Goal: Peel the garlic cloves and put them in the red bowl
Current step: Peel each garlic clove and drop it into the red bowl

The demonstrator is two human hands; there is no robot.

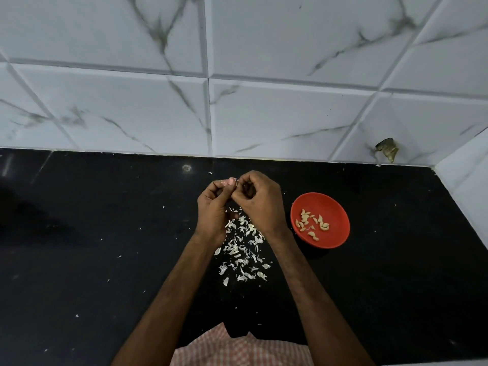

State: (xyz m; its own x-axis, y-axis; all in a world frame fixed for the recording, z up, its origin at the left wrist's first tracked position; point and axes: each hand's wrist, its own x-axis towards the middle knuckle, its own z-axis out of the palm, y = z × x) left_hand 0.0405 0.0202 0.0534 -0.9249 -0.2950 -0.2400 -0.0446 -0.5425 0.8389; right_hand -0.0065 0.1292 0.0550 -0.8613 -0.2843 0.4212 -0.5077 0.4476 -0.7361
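Above the black counter [105,233], my left hand [214,212] holds a small pale garlic clove [229,181] between its fingertips. My right hand [260,204] meets it from the right, its thumb and forefinger pinching the clove's skin at the tip. Both hands have curled fingers. The red bowl [335,207] stands on the counter just right of my right hand and holds several peeled cloves [311,223]. A scatter of white garlic peels [243,249] lies on the counter beneath and between my forearms.
A white marble-patterned tiled wall [237,101] rises behind the counter and turns a corner at the far right. A small dark broken spot [386,150] sits low on the wall near that corner. Stray peel flecks dot the counter.
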